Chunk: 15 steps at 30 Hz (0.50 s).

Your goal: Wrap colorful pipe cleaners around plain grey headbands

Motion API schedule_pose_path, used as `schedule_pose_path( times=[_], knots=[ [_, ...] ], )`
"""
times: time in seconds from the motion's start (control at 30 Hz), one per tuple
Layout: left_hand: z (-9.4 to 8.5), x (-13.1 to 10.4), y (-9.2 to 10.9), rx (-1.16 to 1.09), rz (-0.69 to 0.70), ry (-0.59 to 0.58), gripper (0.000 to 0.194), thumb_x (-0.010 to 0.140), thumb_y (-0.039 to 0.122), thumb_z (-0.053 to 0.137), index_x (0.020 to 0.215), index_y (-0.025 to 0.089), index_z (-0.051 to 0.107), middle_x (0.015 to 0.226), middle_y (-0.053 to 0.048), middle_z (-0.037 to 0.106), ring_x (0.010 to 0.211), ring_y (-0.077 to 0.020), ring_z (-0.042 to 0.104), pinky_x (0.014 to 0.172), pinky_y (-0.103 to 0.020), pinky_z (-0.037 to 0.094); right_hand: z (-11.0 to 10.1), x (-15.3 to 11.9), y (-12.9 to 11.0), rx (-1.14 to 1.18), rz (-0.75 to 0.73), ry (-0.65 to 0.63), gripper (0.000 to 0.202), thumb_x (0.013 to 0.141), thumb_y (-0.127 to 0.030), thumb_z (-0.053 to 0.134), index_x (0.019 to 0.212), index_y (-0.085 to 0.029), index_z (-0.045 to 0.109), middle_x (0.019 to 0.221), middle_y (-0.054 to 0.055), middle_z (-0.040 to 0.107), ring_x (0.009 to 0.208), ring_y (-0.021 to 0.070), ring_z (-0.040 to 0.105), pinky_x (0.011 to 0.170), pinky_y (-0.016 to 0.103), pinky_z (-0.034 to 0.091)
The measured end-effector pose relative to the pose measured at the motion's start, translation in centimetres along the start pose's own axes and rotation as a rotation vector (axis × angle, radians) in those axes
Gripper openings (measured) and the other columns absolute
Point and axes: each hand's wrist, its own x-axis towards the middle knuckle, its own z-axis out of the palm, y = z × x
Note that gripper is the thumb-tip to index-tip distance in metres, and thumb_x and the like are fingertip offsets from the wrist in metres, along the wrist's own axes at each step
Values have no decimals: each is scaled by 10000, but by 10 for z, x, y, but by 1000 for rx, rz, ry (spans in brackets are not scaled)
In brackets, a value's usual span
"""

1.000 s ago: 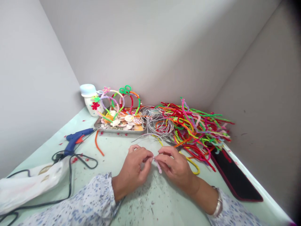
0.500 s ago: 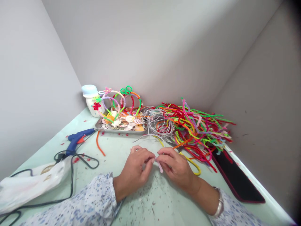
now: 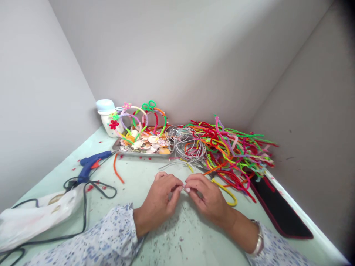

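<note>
My left hand (image 3: 163, 195) and my right hand (image 3: 206, 197) meet at their fingertips over the near middle of the table. Both are closed in a pinch. Between the fingertips is a tiny pale bit (image 3: 184, 187), mostly hidden by the fingers. Just beyond the hands lie thin grey wire ends and yellow-handled scissors (image 3: 231, 197), their handle beside my right hand.
A metal tray (image 3: 144, 154) of shells and fuzzy hoops stands at the back, beside a white jar (image 3: 109, 123). Coiled wire (image 3: 191, 147) and colourful pipe cleaners (image 3: 230, 147) lie right. A blue glue gun (image 3: 87, 168), plastic bag (image 3: 41, 221) and black case (image 3: 283, 210) flank the hands.
The pink fuzzy piece that hung down between my fingertips no longer shows there. The fingers of my right hand have shifted slightly and closed in at the tips.
</note>
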Motion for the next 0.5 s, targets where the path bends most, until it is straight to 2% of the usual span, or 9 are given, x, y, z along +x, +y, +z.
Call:
schedule_pose_path(
  times=[0.2, 0.5],
  knots=[
    [2, 0, -3, 12, 5, -7, 119, 882, 132, 464, 853, 184, 567, 752, -6, 574, 748, -171, 493, 762, -339, 356, 1, 2, -5, 86, 116, 11, 137, 874, -95, 505, 924, -207, 567, 889, 42, 582, 794, 155, 576, 693, 270, 471],
    [2, -1, -3, -5, -37, -4, 121, 888, 159, 466, 866, 190, 580, 770, -15, 599, 765, -185, 506, 741, -335, 366, 1, 1, -4, 61, 102, -15, 165, 879, -118, 535, 1008, -217, 563, 929, 40, 589, 760, 141, 573, 683, 261, 479]
  ],
)
